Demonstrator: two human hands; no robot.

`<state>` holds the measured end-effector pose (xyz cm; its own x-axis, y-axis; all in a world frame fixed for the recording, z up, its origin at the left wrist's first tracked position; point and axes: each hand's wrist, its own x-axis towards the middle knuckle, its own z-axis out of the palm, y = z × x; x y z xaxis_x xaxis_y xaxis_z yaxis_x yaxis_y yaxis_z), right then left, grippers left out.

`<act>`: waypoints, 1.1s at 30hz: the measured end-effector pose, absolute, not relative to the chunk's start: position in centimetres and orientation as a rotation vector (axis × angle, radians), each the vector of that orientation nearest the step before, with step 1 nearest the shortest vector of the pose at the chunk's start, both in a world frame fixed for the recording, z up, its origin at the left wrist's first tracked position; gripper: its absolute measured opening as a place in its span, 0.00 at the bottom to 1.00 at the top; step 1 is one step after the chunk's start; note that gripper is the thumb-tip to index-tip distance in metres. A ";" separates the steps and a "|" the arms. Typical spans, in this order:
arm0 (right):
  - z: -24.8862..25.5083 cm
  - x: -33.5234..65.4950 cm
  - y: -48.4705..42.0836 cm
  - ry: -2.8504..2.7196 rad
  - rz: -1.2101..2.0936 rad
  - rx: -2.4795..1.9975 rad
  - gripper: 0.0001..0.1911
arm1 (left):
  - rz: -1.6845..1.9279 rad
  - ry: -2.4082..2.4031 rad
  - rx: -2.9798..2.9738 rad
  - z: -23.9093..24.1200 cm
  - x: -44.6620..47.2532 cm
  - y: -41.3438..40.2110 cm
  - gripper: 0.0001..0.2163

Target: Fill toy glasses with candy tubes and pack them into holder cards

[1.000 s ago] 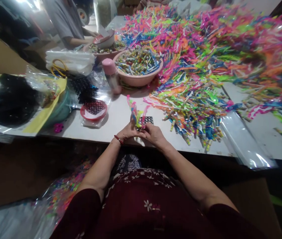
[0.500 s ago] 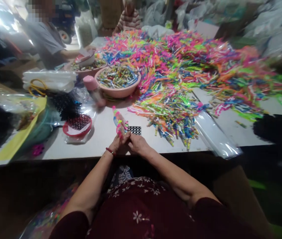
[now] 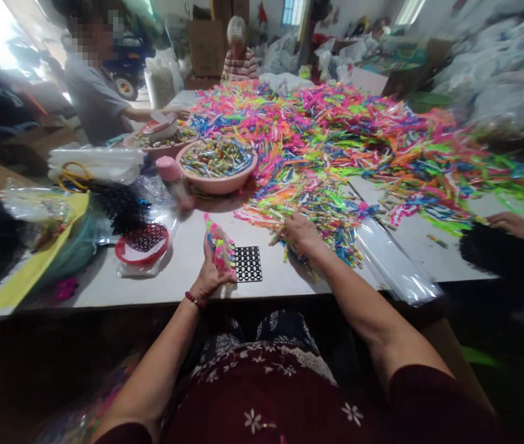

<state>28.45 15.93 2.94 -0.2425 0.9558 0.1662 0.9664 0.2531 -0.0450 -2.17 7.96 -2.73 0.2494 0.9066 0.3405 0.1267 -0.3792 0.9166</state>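
Hands apart. Left hand [image 3: 209,277] clasped colourful streamers [image 3: 221,248] at 9 o'clock edge of black perforated grid [image 3: 249,264]. Right hand [image 3: 302,234], at its 2 o'clock, touched streamer-stick pile [image 3: 331,200]; couldn't tell grip.

A white desk [image 3: 275,285] carries a black grid [image 3: 248,264] just right of the left fingers [image 3: 226,279], with a pink basin [image 3: 218,184] and pink-capped bottle [image 3: 175,182] beyond them. Colourful strips [image 3: 331,132] heap around and beyond the right fingers [image 3: 290,224]; clear plastic sleeves [image 3: 394,259] lie to their right.
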 end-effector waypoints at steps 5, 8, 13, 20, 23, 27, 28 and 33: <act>2.4 28.4 14.9 -2.214 -0.072 -1.829 0.08 | 1.398 1.028 1.911 1.8 -3.1 8.6 0.57; 2.1 26.7 13.5 -2.050 0.171 -1.702 0.08 | 1.370 1.097 2.077 4.5 -3.7 9.6 0.45; 0.3 20.2 12.0 -1.867 0.756 -1.410 0.13 | 1.319 1.150 2.238 7.0 -3.4 10.5 0.33; -2.0 16.4 13.1 -1.884 0.771 -1.427 0.11 | 1.311 1.181 2.262 7.3 -2.7 10.3 0.33; -1.7 16.6 13.4 -2.038 0.690 -1.447 0.11 | 1.263 1.172 2.274 7.4 -2.5 10.7 0.33; -1.2 16.6 13.3 -2.249 0.592 -1.436 0.10 | 1.202 1.137 2.305 7.7 -2.1 11.2 0.34; -1.2 16.4 13.2 -2.280 0.577 -1.440 0.10 | 1.187 1.120 2.310 7.8 -2.0 11.3 0.34; -1.6 15.9 12.9 -2.299 0.554 -1.410 0.09 | 1.137 1.060 2.315 8.1 -1.5 11.2 0.31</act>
<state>15.86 12.88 -1.57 -0.4207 0.8996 0.1174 0.7472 0.4170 -0.5175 -1.50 11.22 8.09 0.3978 0.7528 0.5245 0.4705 -0.6581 0.5878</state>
